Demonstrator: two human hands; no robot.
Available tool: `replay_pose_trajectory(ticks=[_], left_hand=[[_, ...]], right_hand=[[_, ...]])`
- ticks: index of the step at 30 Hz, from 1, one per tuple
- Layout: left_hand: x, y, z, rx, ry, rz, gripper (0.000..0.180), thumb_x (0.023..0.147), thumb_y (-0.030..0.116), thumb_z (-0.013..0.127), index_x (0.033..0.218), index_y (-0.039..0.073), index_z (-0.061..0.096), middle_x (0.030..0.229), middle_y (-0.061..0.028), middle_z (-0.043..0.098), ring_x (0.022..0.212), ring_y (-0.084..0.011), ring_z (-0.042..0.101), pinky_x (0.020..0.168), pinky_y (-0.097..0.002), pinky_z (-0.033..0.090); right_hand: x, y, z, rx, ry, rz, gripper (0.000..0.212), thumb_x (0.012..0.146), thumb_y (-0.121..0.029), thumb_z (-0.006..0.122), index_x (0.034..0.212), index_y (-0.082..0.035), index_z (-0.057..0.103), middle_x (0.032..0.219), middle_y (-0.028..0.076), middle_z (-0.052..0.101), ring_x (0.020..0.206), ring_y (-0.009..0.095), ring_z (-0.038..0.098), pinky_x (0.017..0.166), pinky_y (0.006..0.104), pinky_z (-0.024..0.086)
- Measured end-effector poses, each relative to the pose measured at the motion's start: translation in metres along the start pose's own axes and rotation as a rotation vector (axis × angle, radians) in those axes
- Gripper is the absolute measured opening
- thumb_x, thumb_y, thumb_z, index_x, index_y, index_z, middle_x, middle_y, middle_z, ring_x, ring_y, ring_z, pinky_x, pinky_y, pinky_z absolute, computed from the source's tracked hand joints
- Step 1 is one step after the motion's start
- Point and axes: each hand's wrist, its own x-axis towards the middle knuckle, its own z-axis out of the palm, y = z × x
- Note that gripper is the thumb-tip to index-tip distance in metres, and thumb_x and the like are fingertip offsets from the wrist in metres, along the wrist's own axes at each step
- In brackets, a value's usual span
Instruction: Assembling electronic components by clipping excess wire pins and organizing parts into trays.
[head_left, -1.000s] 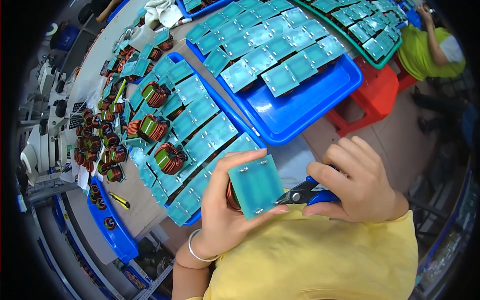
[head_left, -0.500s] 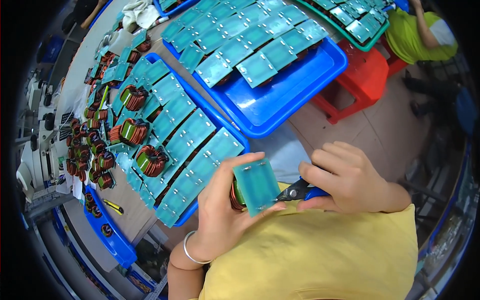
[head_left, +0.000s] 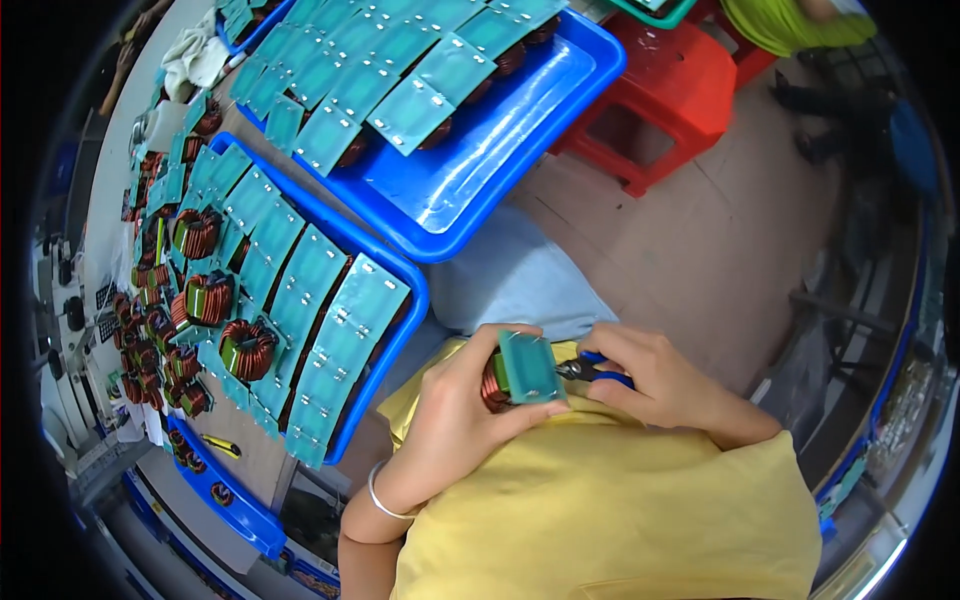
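My left hand [head_left: 455,420] grips a copper-wound coil with a teal square base plate [head_left: 528,367], held close above my yellow shirt. My right hand [head_left: 655,378] holds small blue-handled cutters [head_left: 590,370], their jaws touching the right edge of the teal plate. A thin bracelet sits on my left wrist.
A blue tray [head_left: 415,290] to my left holds rows of teal-plated coils and bare copper coils. A second blue tray [head_left: 500,170] with more such parts lies beyond it. A red plastic stool [head_left: 660,100] stands on the floor. Another person in a green top [head_left: 790,20] is at the upper right.
The view has shifted, so trays slid up and left. My hands with the coil and cutters have come closer to my body, and the teal plate is now tilted more edge-on.
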Motion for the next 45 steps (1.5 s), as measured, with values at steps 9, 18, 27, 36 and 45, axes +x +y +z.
replay_pose_trajectory(ticks=[9, 18, 27, 36, 45], left_hand=[[-0.009, 0.008, -0.007, -0.101, -0.015, 0.062, 0.064, 0.056, 0.016, 0.085, 0.110, 0.002, 0.054, 0.101, -0.0051, 0.058, 0.089, -0.0113, 0.056, 0.078, -0.0236, 0.045], [-0.007, 0.006, -0.011, -0.013, 0.019, 0.231, 0.058, 0.062, 0.016, 0.082, 0.111, 0.002, 0.054, 0.100, -0.0108, 0.058, 0.088, -0.0225, 0.059, 0.075, -0.0298, 0.048], [-0.006, 0.006, -0.013, 0.040, 0.036, 0.245, 0.058, 0.063, 0.017, 0.081, 0.111, 0.002, 0.052, 0.098, -0.0115, 0.057, 0.084, -0.0244, 0.058, 0.070, -0.0308, 0.047], [-0.005, 0.007, -0.012, 0.123, 0.015, 0.259, 0.055, 0.066, 0.018, 0.079, 0.111, 0.002, 0.050, 0.091, -0.0099, 0.055, 0.068, -0.0199, 0.055, 0.055, -0.0289, 0.044], [0.008, -0.012, -0.006, 0.090, -0.114, -0.069, 0.044, 0.069, 0.025, 0.077, 0.097, -0.001, 0.055, 0.065, -0.0068, 0.055, 0.055, -0.0132, 0.048, 0.051, -0.0264, 0.041]], right_hand=[[0.013, -0.019, -0.017, -0.417, 0.174, -0.220, 0.042, 0.076, -0.040, 0.064, 0.092, -0.003, 0.053, 0.080, 0.012, 0.049, 0.072, 0.031, 0.051, 0.064, 0.0362, 0.041], [0.028, -0.030, -0.015, -0.479, 0.164, -0.274, 0.046, 0.073, -0.044, 0.065, 0.091, -0.003, 0.054, 0.078, 0.011, 0.047, 0.068, 0.029, 0.051, 0.059, 0.0354, 0.040], [0.033, -0.034, -0.014, -0.537, 0.143, -0.259, 0.047, 0.073, -0.045, 0.064, 0.089, -0.002, 0.054, 0.077, 0.011, 0.047, 0.067, 0.029, 0.051, 0.060, 0.0357, 0.041], [0.032, -0.035, -0.016, -0.542, 0.114, -0.255, 0.043, 0.074, -0.042, 0.064, 0.090, -0.003, 0.053, 0.078, 0.011, 0.048, 0.068, 0.029, 0.051, 0.059, 0.0363, 0.041], [0.037, 0.003, -0.002, -0.185, -0.166, 0.084, 0.029, 0.088, -0.030, 0.054, 0.085, 0.000, 0.054, 0.069, 0.016, 0.055, 0.064, 0.032, 0.056, 0.056, 0.0372, 0.043]])
